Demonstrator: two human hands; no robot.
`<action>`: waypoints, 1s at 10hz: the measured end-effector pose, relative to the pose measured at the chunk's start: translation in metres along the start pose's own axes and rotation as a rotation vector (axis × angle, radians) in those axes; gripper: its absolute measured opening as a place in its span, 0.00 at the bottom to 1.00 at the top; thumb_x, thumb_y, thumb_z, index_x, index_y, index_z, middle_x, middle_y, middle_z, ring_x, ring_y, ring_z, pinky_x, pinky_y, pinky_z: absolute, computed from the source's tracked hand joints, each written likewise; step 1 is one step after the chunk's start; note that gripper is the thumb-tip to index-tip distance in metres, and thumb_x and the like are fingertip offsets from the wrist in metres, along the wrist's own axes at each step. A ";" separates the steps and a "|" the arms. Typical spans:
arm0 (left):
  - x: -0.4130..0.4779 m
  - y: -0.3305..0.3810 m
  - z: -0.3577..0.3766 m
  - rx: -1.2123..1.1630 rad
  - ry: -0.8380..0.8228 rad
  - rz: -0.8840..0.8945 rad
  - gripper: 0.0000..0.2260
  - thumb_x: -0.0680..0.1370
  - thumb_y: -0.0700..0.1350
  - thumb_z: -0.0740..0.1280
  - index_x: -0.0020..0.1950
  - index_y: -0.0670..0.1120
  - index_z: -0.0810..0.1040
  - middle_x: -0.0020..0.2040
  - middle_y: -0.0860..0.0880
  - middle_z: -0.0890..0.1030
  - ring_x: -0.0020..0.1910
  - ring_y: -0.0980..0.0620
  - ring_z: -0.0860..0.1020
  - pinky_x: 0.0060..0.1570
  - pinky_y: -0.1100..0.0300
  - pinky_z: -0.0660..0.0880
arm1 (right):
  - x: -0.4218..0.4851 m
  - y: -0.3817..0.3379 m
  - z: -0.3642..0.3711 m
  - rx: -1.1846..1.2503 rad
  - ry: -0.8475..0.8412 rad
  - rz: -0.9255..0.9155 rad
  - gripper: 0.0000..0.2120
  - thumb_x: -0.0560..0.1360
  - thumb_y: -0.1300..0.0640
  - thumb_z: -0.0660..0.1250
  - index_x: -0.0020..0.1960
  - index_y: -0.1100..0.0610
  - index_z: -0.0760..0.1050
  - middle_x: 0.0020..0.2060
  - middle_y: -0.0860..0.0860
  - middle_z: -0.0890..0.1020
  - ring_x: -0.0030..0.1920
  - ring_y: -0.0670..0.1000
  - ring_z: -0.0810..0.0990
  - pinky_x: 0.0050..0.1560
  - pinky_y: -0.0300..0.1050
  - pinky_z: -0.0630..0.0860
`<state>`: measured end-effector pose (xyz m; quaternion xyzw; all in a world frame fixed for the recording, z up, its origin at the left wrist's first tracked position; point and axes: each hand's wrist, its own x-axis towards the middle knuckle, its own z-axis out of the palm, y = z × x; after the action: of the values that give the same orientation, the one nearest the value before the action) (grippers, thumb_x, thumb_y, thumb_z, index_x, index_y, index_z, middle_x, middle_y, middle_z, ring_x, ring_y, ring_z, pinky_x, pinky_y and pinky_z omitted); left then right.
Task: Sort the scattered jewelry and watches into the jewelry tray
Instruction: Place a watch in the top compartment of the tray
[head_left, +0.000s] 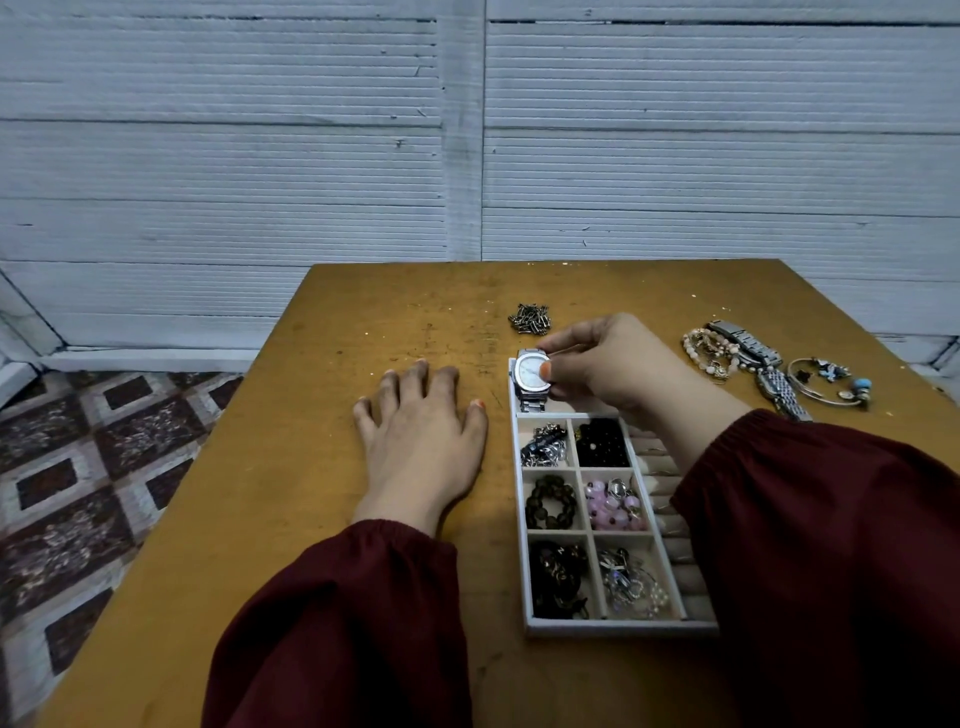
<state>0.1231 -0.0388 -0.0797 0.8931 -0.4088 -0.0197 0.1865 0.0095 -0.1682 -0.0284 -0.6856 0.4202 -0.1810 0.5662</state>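
Observation:
A white jewelry tray lies on the table, its small compartments filled with beads, chains and bracelets. My right hand pinches a silver watch with a pale square face over the tray's far end. My left hand rests flat on the table, fingers spread, left of the tray. To the right lie two silver watches, a beaded bracelet and a charm bangle. A pile of small metal pieces sits beyond the tray.
The yellow-brown table stands against a white corrugated wall. A patterned floor shows past the table's left edge. My dark red sleeves cover the tray's right column.

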 end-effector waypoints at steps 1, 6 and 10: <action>0.000 0.000 0.001 0.001 0.007 0.001 0.22 0.80 0.58 0.52 0.73 0.55 0.61 0.77 0.51 0.58 0.76 0.47 0.51 0.71 0.42 0.45 | 0.001 0.000 0.003 0.006 0.010 -0.014 0.10 0.72 0.71 0.69 0.41 0.57 0.77 0.36 0.57 0.80 0.35 0.55 0.80 0.43 0.48 0.80; 0.000 0.000 0.001 -0.003 0.002 0.000 0.22 0.80 0.58 0.52 0.74 0.56 0.61 0.77 0.51 0.57 0.76 0.47 0.51 0.72 0.42 0.45 | 0.008 0.001 0.002 -0.290 0.120 -0.136 0.09 0.65 0.64 0.74 0.40 0.51 0.78 0.36 0.50 0.81 0.43 0.56 0.83 0.48 0.56 0.81; 0.000 0.000 0.000 0.002 0.000 0.002 0.22 0.80 0.58 0.52 0.74 0.55 0.61 0.77 0.50 0.57 0.76 0.46 0.51 0.72 0.42 0.46 | -0.002 0.001 0.004 -0.371 0.081 -0.223 0.17 0.66 0.67 0.75 0.51 0.54 0.78 0.35 0.48 0.75 0.26 0.42 0.73 0.21 0.27 0.65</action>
<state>0.1230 -0.0385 -0.0801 0.8928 -0.4099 -0.0191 0.1856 0.0111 -0.1636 -0.0300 -0.8124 0.3904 -0.1893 0.3897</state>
